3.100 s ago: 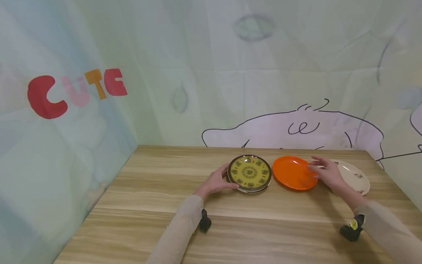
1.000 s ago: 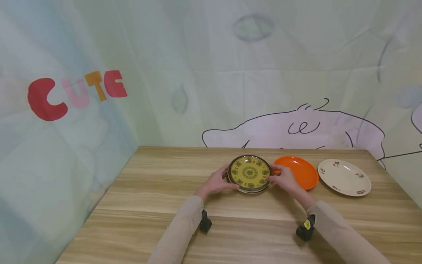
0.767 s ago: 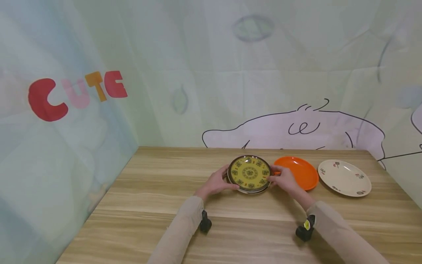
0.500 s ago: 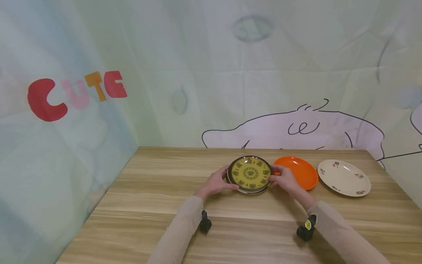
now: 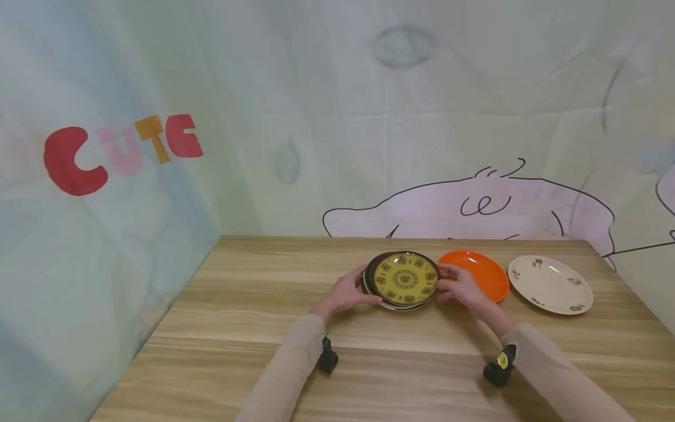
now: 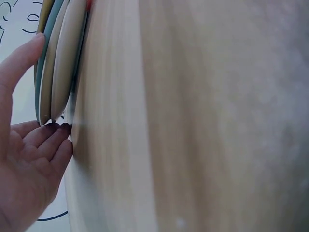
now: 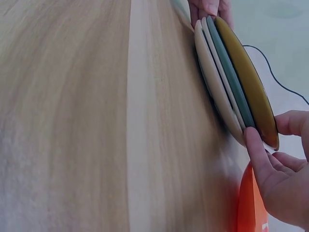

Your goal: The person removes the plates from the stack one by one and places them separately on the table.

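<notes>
A yellow patterned plate (image 5: 406, 279) lies on a stack of plates, shifted to the right so that a dark rim (image 5: 370, 274) shows beneath its left side. Seen edge-on in the right wrist view, the stack has a green plate (image 7: 231, 72) and pale plates (image 7: 212, 72) under the yellow one. My left hand (image 5: 345, 293) holds the stack's left side, thumb at the near rim and fingers round the edge. At the opposite side my right hand (image 5: 461, 288) pinches the yellow plate's right rim, with a gap opening between it and the green plate there.
Right of the stack lies an orange plate (image 5: 477, 272), partly behind my right hand. Farther right is an oval white plate (image 5: 551, 285) with small printed motifs. All stand toward the back of the wooden table (image 5: 274, 275), before a printed cloth backdrop (image 5: 337, 135).
My right hand came left from the orange plate to the stack's right rim. It has since drawn the yellow plate slightly right. The left hand stayed in place.
</notes>
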Demonstrator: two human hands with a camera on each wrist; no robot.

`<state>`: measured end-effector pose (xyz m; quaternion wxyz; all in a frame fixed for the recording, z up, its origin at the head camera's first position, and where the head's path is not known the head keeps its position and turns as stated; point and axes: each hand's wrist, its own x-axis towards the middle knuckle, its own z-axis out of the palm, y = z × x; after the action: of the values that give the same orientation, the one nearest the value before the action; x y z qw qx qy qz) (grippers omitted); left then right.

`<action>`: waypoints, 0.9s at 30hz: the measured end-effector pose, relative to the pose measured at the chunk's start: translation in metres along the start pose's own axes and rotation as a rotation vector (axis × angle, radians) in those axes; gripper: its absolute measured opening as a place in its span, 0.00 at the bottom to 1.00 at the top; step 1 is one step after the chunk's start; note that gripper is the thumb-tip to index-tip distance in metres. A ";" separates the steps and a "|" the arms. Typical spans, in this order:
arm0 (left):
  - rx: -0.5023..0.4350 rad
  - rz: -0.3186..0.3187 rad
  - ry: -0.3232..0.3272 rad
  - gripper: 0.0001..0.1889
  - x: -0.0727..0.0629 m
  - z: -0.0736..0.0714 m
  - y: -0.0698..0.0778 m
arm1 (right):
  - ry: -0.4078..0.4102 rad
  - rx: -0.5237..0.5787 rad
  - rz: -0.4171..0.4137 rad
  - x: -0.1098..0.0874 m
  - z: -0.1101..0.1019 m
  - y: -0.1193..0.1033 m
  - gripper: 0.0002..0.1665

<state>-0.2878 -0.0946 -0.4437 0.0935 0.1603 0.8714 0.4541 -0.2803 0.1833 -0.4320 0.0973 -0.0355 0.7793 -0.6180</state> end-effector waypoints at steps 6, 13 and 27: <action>-0.002 -0.001 0.003 0.51 0.000 0.001 0.001 | -0.002 0.012 0.001 -0.003 -0.003 -0.002 0.34; -0.011 -0.010 0.001 0.51 0.000 0.001 0.002 | 0.009 0.022 0.021 -0.009 -0.004 -0.007 0.34; -0.024 -0.019 -0.001 0.51 -0.002 0.001 0.003 | 0.065 0.069 -0.021 -0.016 -0.014 -0.002 0.36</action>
<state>-0.2850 -0.0930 -0.4412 0.1002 0.1510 0.8674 0.4635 -0.2679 0.1989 -0.4254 0.0666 -0.0200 0.7599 -0.6463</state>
